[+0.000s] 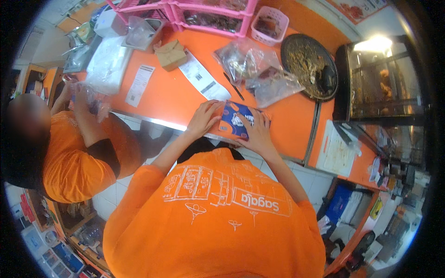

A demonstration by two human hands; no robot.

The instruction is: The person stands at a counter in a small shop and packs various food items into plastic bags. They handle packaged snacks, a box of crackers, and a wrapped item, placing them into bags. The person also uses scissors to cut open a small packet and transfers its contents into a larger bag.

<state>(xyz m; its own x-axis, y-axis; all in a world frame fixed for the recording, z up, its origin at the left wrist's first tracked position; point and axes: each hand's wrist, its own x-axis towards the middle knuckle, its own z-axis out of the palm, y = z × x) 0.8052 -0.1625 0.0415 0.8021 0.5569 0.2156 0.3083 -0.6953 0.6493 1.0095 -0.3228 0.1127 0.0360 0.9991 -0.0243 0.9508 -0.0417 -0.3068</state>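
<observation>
A flat blue and orange printed packet [232,123] lies at the front edge of the orange counter, before my body. My right hand [256,132] rests on its right part with the fingers spread. At its left edge is my left hand [205,118], fingers apart and palm turned towards it; whether the fingertips touch it I cannot tell. Just beyond the packet lie a long printed paper slip [205,79] and a black pen [233,86]. A small brown cardboard box [171,55] sits at the slip's far end. Clear plastic bags with contents [248,62] lie behind the packet.
A co-worker [83,153] at the left handles a clear plastic bag. Another slip [140,86] and a stack of clear bags [109,62] lie left. Pink racks [212,17] and a pink basket [269,26] stand behind. Right are a dark round tray [299,59], cutting board [335,153] and glass cabinet.
</observation>
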